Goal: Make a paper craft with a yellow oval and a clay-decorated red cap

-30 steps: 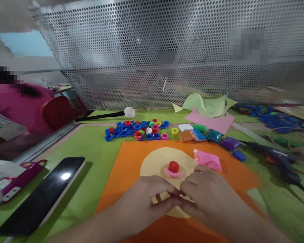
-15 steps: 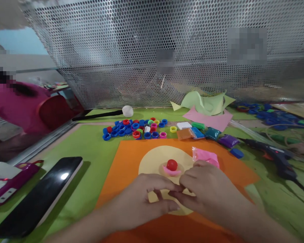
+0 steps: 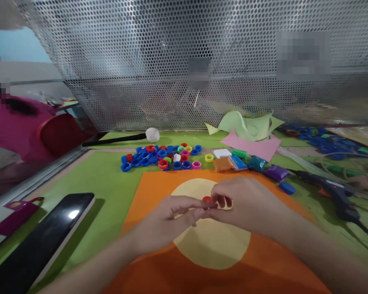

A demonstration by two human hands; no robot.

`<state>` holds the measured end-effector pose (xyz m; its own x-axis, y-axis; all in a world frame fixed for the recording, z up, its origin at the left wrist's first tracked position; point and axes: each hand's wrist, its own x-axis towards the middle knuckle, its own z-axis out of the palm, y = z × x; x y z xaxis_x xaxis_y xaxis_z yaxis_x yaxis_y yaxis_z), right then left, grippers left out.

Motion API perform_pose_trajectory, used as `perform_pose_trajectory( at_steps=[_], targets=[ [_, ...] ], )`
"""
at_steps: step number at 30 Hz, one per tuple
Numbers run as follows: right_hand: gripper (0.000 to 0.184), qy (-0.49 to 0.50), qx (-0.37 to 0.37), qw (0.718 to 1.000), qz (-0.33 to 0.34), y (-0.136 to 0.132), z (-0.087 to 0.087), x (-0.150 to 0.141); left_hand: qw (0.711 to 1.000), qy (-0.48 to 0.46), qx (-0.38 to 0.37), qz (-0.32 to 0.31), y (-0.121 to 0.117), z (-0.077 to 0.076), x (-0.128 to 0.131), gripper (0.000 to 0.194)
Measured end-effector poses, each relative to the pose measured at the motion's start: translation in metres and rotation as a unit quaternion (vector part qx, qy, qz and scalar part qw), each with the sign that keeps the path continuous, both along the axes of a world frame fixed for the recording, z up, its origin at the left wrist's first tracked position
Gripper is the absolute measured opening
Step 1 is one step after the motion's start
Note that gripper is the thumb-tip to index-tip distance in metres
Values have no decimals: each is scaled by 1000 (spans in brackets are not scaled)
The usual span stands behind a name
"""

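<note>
A pale yellow paper circle [image 3: 211, 241] lies on an orange sheet [image 3: 153, 192]. Over the circle's far part my two hands meet fingertip to fingertip. My left hand [image 3: 168, 220] pinches thumb and forefinger together. My right hand [image 3: 245, 202] is curled, its fingertips against those of the left. A small red cap [image 3: 207, 199] shows just above the pinch, touching the fingers; the rest of it is hidden. Whatever sits between the fingertips is too small to make out.
Several coloured bottle caps [image 3: 162, 157] and clay packets [image 3: 233, 161] lie beyond the orange sheet. A glue gun [image 3: 334, 194] is at right, a black phone [image 3: 43, 241] at left. Loose paper sheets [image 3: 251, 130] rest against the mesh wall [image 3: 171, 61]. A person in pink [image 3: 15, 126] sits far left.
Both hands have moved away from me, from the circle's near edge up to the red cap. They now cover the pink bag and the pink piece under the cap.
</note>
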<state>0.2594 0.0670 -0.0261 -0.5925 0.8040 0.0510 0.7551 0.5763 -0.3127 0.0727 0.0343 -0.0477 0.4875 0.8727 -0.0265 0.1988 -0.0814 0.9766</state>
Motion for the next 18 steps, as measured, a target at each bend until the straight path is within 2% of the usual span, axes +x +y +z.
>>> perform_pose_trajectory(
  at_steps=[6,12,18],
  targets=[
    [36,2,-4,1000,-1,3,-11,-5,997,-54,-44,-15,-3,-4,0,28],
    [35,61,-61,996,14,7,-9,-4,995,-82,-45,34,-2,1,-5,30],
    [30,42,-48,998,18,2,-9,-10,994,-83,-64,7,-5,-5,-1,27]
  ],
)
